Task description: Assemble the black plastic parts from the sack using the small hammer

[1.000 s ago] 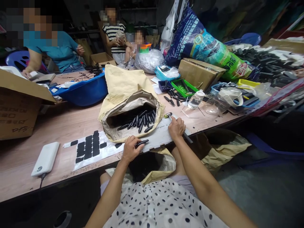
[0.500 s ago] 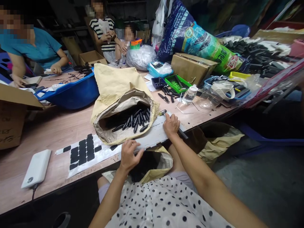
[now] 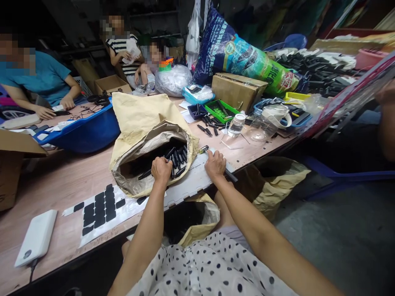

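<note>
A large cream paper sack (image 3: 140, 109) lies on the table with its mouth towards me. Inside are several black pen-shaped pieces (image 3: 179, 159). My left hand (image 3: 161, 169) reaches into the mouth, fingers curled closed among the pieces; the fingertips are hidden, so its hold cannot be made out. My right hand (image 3: 215, 163) is wrapped around a black-handled tool (image 3: 231, 176), whose shiny metal-and-yellow end shows beyond the fingers. It rests over a grey-white flat board (image 3: 188, 181) at the table edge. Below the edge, a second open sack (image 3: 212, 216) stands at my lap.
A sheet of black stickers (image 3: 100, 209) and a white power bank (image 3: 36, 237) lie left. Behind are a blue basin (image 3: 82, 130), green tray (image 3: 220, 111), clear bottle (image 3: 236, 125), plastic jug (image 3: 262, 123) and carton (image 3: 237, 88). A co-worker in blue (image 3: 49, 78) works across the table.
My left hand has moved forward from the board's edge into the sack mouth, and its fingers have closed. My right hand keeps its grip on the tool. The view has shifted slightly.
</note>
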### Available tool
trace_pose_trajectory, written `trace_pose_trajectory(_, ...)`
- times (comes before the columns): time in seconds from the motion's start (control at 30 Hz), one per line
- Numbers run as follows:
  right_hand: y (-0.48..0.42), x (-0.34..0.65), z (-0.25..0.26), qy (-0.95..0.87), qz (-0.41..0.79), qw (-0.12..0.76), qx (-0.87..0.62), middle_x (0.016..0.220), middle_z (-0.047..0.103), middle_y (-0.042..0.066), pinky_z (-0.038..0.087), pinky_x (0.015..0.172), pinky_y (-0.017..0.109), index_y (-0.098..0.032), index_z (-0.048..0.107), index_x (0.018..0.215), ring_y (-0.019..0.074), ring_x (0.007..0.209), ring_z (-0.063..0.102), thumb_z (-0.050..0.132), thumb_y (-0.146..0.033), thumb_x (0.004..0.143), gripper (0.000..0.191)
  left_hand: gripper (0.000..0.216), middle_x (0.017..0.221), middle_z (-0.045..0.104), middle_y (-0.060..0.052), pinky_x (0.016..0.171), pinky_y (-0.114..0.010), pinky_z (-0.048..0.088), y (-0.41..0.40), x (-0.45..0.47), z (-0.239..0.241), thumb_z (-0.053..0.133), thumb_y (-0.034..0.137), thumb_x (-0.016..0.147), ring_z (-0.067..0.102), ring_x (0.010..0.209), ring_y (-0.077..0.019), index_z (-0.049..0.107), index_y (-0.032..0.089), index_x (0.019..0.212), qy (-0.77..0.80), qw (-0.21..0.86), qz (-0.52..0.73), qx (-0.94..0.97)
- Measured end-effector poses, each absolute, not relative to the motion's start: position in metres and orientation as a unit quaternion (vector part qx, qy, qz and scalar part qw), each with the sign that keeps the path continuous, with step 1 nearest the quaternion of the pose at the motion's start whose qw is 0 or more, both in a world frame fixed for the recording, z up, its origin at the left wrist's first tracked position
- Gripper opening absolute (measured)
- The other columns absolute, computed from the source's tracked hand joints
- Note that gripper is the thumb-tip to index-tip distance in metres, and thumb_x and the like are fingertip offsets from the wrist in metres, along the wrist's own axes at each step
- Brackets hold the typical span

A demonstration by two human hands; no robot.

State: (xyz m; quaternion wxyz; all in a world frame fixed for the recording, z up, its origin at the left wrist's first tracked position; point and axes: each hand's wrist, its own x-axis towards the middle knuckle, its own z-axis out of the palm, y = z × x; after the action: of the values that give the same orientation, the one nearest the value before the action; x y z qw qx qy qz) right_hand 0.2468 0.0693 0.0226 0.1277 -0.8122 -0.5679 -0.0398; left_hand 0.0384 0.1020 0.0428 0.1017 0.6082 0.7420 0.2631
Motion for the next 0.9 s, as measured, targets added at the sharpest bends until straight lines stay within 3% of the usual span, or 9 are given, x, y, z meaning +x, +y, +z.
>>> trace_pose_trajectory(0.3,0.070,0.245,0.025,-0.565,-0.032,0.129,-0.814,0.111,0.059,0.015,0.036,0.078,0.035,-0.023,0.064,0.129,0.0263,0.099,0.051,0.039,-0.017,0.098,0.041,0.004,0.091,0.068,-0.013,0.077,-0.044,0.053,0.099,0.037,0.039,0.072,0.026,0.072,0.067,0.094,-0.0345,0.071,0.022,0.072,0.738,0.105,0.241,0.622)
trace_pose_trajectory(0.57,0.070,0.244,0.024,-0.565,-0.033,0.137,-0.813,0.112,0.060,0.014,0.035,0.077,0.035,-0.023,0.065,0.127,0.0262,0.100,0.051,0.039,-0.017,0.098,0.039,0.008,0.088,0.069,-0.005,0.069,-0.036,0.048,0.068,0.020,0.058,0.073,0.030,0.074,0.061,0.088,-0.0281,0.072,0.027,0.081,0.689,0.065,0.302,0.656)
trace_pose_trajectory(0.9,0.070,0.246,0.023,-0.562,-0.033,0.144,-0.814,0.111,0.059,0.015,0.035,0.078,0.035,-0.024,0.065,0.127,0.0265,0.100,0.051,0.040,-0.016,0.097,0.040,0.010,0.086,0.070,-0.003,0.078,-0.037,0.050,0.001,0.008,0.018,0.068,0.020,0.080,0.062,0.084,-0.0239,0.070,0.027,0.087,0.562,0.111,0.293,0.766)
